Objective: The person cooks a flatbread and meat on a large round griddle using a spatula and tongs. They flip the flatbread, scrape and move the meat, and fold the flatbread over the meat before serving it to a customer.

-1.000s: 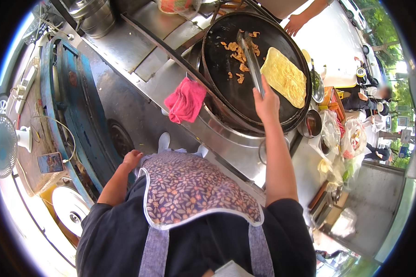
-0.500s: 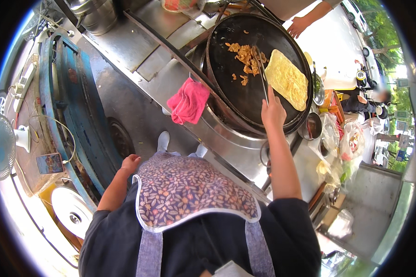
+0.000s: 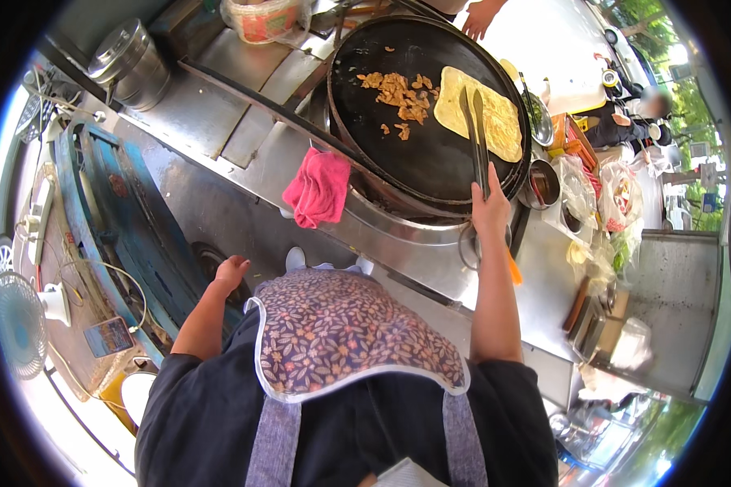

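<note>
Tongs (image 3: 482, 134), gripped in the right hand (image 3: 490, 213) at five o'clock of the griddle (image 3: 394, 166), have swung from the browned pieces (image 3: 398, 95) at ten to over the yellow flatbread (image 3: 503, 122) at three; the left hand (image 3: 233, 275) hangs loosely open, empty, toward eight o'clock.

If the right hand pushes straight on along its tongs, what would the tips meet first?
Most likely the yellow flatbread on the black griddle. The tongs in the right hand overlap it in the picture, but whether their tips touch it or hover above is unclear.
</note>
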The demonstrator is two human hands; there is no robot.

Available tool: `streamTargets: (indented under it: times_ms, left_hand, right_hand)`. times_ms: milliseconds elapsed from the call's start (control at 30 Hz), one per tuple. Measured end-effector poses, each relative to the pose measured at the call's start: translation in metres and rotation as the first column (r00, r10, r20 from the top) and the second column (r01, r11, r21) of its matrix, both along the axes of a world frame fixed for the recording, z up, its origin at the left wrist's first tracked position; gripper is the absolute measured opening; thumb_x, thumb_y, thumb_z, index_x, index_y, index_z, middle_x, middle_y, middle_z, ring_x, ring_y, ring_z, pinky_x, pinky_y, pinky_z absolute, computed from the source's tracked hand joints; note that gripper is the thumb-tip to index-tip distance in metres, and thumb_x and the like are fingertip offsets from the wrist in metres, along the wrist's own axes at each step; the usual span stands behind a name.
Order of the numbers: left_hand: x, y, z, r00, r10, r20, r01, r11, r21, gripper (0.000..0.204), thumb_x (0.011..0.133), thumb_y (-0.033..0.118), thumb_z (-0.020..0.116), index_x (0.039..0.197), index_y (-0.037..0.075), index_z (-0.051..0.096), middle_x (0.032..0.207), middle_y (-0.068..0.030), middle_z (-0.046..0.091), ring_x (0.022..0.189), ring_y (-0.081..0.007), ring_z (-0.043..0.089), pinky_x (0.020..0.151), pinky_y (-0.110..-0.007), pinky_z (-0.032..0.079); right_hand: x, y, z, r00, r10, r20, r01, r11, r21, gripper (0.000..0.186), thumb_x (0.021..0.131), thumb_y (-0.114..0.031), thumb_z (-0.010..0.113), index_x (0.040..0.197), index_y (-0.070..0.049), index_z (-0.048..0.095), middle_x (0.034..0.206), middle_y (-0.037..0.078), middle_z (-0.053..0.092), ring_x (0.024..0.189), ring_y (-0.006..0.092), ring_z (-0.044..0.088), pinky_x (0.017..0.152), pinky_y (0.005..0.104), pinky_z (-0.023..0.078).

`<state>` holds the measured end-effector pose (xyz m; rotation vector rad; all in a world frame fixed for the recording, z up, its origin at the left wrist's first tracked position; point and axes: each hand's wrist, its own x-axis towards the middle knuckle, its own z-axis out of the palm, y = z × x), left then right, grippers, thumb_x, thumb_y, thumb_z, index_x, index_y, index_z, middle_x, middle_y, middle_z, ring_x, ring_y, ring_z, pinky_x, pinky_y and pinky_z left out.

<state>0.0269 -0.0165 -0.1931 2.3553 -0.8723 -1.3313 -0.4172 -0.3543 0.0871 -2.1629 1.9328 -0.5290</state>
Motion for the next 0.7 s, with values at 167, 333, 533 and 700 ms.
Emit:
streamTargets:
  times_ms: [167, 333, 533, 700]
  left_hand:
    - [-0.015, -0.022, -0.022, 0.999, -0.003, -0.035, 0.002, 1.0, -0.024, 0.04, 0.088, 0.035, 0.063, 0.111, 0.003, 0.065, 0.104, -0.014, 0.07, 0.099, -0.0281, 0.066, 0.085, -0.036, 0.049]
    - [-0.04, -0.009, 0.003, 0.993, -0.057, -0.102, 0.062, 0.997, 0.054, 0.039, 0.089, 0.036, 0.063, 0.11, 0.004, 0.066, 0.1, -0.0126, 0.07, 0.093, -0.0263, 0.067, 0.083, -0.035, 0.05]
    - [-0.039, 0.012, 0.002, 0.998, -0.063, 0.023, 0.058, 0.982, 0.178, 0.037, 0.088, 0.038, 0.062, 0.104, 0.006, 0.068, 0.098, -0.0143, 0.07, 0.095, -0.0285, 0.067, 0.084, -0.038, 0.05]
    - [-0.054, 0.001, 0.013, 0.998, -0.036, 0.057, 0.03, 0.993, 0.111, 0.038, 0.088, 0.038, 0.062, 0.104, 0.005, 0.069, 0.099, -0.0161, 0.069, 0.096, -0.0315, 0.066, 0.084, -0.039, 0.049]
  right_hand:
    - [-0.032, 0.035, -0.006, 0.98, 0.007, -0.199, 0.007, 0.997, 0.072, 0.059, 0.089, -0.024, 0.061, 0.144, -0.02, 0.04, 0.09, 0.015, 0.064, 0.078, 0.0327, 0.063, 0.071, 0.0428, 0.048]
    - [-0.05, 0.04, 0.002, 0.992, -0.069, 0.106, 0.064, 0.997, 0.046, 0.059, 0.088, -0.024, 0.062, 0.143, -0.019, 0.042, 0.075, 0.015, 0.061, 0.07, 0.0306, 0.061, 0.068, 0.0401, 0.046]
    - [-0.082, 0.032, -0.027, 0.994, -0.104, -0.034, 0.104, 0.994, 0.021, 0.06, 0.09, -0.021, 0.06, 0.145, -0.015, 0.038, 0.078, 0.013, 0.059, 0.07, 0.0284, 0.058, 0.068, 0.0395, 0.046]
    - [-0.083, 0.04, -0.037, 0.998, -0.059, 0.005, 0.06, 0.998, -0.033, 0.059, 0.091, -0.02, 0.059, 0.145, -0.01, 0.037, 0.083, 0.014, 0.061, 0.072, 0.0288, 0.059, 0.069, 0.0392, 0.046]
